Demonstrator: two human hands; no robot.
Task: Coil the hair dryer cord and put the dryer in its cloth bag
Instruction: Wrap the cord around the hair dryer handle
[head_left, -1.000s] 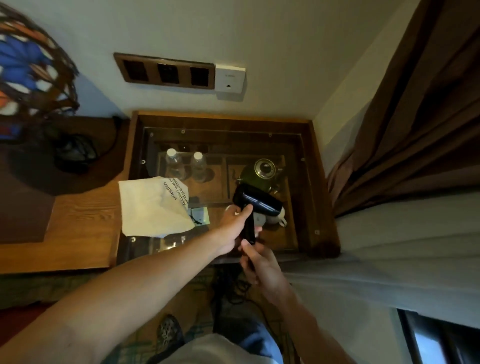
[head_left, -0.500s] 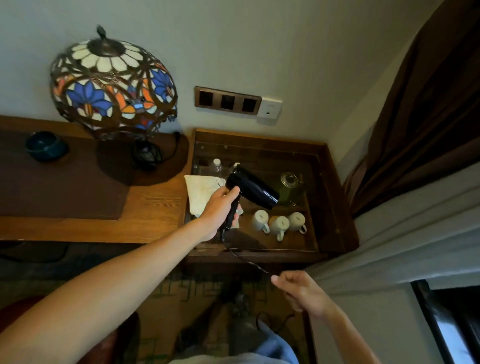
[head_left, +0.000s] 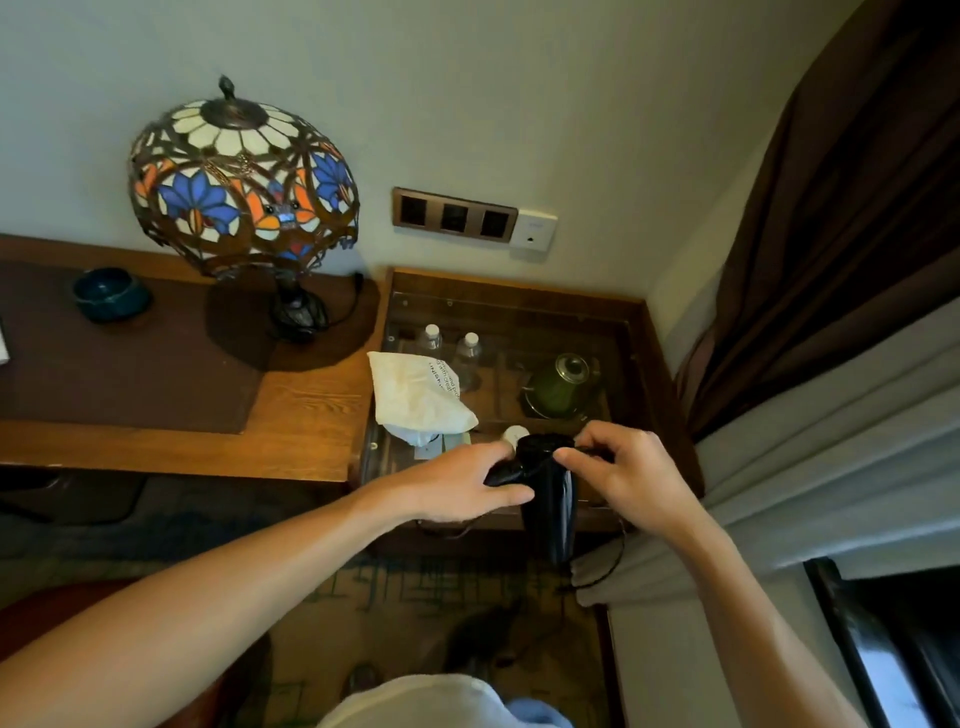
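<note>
The black hair dryer (head_left: 549, 499) hangs in front of the glass-topped cabinet, its barrel pointing down toward me. My left hand (head_left: 457, 488) grips its folded handle from the left. My right hand (head_left: 628, 478) pinches the thin black cord (head_left: 608, 564) against the top of the dryer; the cord loops down past the cabinet's front edge at the right. The white cloth bag (head_left: 415, 397) lies crumpled on the glass top, to the left of and beyond my hands.
A stained-glass lamp (head_left: 241, 176) and a dark blue bowl (head_left: 110, 293) stand on the wooden desk (head_left: 301, 415) at left. Under the cabinet's glass (head_left: 519, 312) are two water bottles, a green kettle and cups. Curtains (head_left: 831, 260) hang at right. A socket panel (head_left: 454, 214) is on the wall.
My right hand came up from below the cabinet edge to the dryer with the cord. The dryer swung from pointing right to pointing down, nearer to me.
</note>
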